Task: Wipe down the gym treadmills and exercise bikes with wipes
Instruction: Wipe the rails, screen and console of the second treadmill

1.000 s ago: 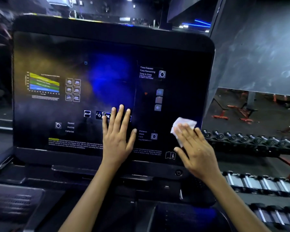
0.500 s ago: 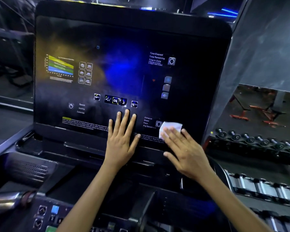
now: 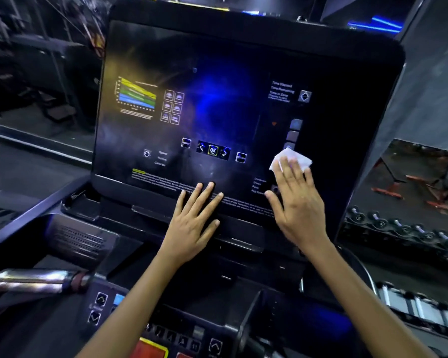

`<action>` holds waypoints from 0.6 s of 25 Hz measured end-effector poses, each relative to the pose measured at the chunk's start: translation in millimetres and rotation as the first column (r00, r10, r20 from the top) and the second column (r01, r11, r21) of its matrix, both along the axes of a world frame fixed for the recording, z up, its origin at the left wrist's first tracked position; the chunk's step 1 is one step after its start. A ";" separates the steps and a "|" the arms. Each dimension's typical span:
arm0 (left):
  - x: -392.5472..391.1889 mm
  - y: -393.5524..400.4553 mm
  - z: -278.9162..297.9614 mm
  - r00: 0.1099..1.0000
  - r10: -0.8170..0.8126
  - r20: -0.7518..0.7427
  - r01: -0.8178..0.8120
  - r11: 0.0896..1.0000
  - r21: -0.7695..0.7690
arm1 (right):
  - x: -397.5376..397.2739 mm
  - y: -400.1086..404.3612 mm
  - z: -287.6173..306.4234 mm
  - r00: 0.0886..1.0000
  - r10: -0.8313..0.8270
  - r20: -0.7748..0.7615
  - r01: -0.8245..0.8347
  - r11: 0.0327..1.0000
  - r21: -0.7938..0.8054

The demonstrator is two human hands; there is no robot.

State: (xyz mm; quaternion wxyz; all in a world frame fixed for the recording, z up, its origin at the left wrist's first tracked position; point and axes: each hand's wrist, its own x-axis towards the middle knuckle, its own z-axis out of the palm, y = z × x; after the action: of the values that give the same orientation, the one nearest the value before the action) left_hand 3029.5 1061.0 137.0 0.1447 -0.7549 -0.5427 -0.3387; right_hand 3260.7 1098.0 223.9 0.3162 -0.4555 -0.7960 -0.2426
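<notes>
A treadmill's big dark console screen fills the middle of the view, showing a coloured graph at left and an OK button row. My right hand lies flat with straight fingers on a white wipe, pressing it against the screen's lower right part. My left hand rests flat, fingers spread, on the screen's bottom edge near the centre. It holds nothing.
Below the screen sits the control panel with arrow keys and a red button. A chrome handlebar grip juts in at lower left. Dumbbell racks stand to the right, and other dark machines at left.
My right hand slid the wipe down and left across the lower right of the screen, then back up. My left hand dropped to the screen's bottom edge. The camera tilted down, showing the control panel.
</notes>
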 end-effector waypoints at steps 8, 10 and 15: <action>-4.9 -5.9 -18.5 0.998 0.012 0.063 -0.012 1.000 0.000 | -19.6 7.9 1.0 0.989 0.039 0.145 -0.043 0.999 0.023; -4.6 -6.3 -19.7 0.997 0.006 0.081 -0.006 1.000 0.002 | -32.1 5.8 1.0 0.999 0.039 0.030 -0.040 0.999 0.019; -5.3 -6.8 -20.0 0.994 -0.022 0.107 0.021 1.000 0.007 | -31.2 -3.1 -22.9 0.889 0.220 0.402 -0.246 0.969 0.012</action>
State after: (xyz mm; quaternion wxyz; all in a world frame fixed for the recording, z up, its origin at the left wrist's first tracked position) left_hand 3024.2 1054.3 117.0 0.1138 -0.7409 -0.5405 -0.3820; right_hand 3229.5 1094.9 201.0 0.1887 -0.2878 -0.8844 -0.3151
